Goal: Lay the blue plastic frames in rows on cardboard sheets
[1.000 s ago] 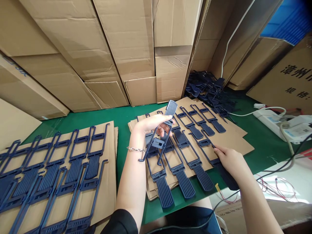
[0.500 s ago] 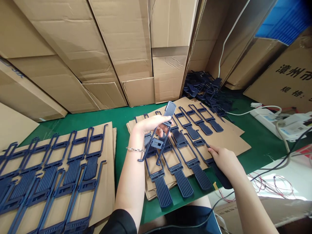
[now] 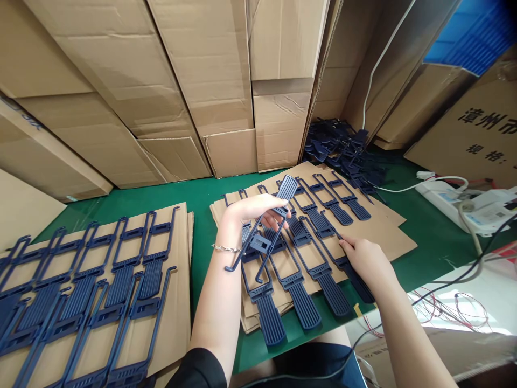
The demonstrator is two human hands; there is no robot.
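Observation:
My left hand (image 3: 266,209) is closed on a dark blue plastic bracket (image 3: 288,187), held tilted above the cardboard. Its ribbed tab points up and away, and its two hooked arms hang toward my wrist. My right hand (image 3: 365,264) grips the side arm of a second bracket (image 3: 357,283), lying at the right end of the near row. The fingertips pinch it, and the palm hides part of its frame. Beside it in that row lie several like brackets (image 3: 331,291), tabs toward me. A far row of brackets (image 3: 338,212) lies behind them.
Cardboard sheets (image 3: 388,237) lie on the green table (image 3: 205,194). More brackets (image 3: 121,280) cover another sheet at the left. A dark blue heap of parts (image 3: 339,143) sits at the back right. White power strips (image 3: 464,202) with cables stand at the right; cardboard boxes (image 3: 226,70) form the back wall.
My right hand has moved slightly up and left, and the bracket under it now lies flatter, in line with the row. My left hand has shifted slightly right and down with its bracket.

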